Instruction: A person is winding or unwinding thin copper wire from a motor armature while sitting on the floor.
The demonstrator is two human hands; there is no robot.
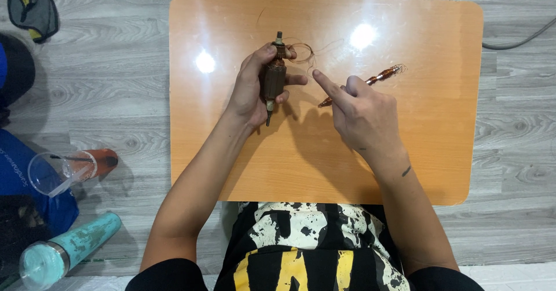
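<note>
Head view, looking straight down. Grey plank floor (116, 76) fills the background. An orange tabletop (428, 163) with rounded corners occupies the centre, two lamp glares on its far half. At 6 o'clock lies the person's black, white and yellow printed shirt (307, 244). At 8 o'clock on the floor lie a teal bottle (69, 247) on its side and a clear plastic cup (63, 172) with a straw. Left hand (255, 88), at 11 o'clock of the table's centre, is clamped around a dark motor armature (274, 79), its shaft pointing roughly 12 to 6 o'clock. Right hand (362, 117) rests at 2 o'clock of centre, index finger extended toward the armature, not touching it; remaining fingers curl over a copper-wound rod (385, 75) lying toward 2 o'clock. Loose copper wire (304, 52) loops just beside the armature's upper end.
</note>
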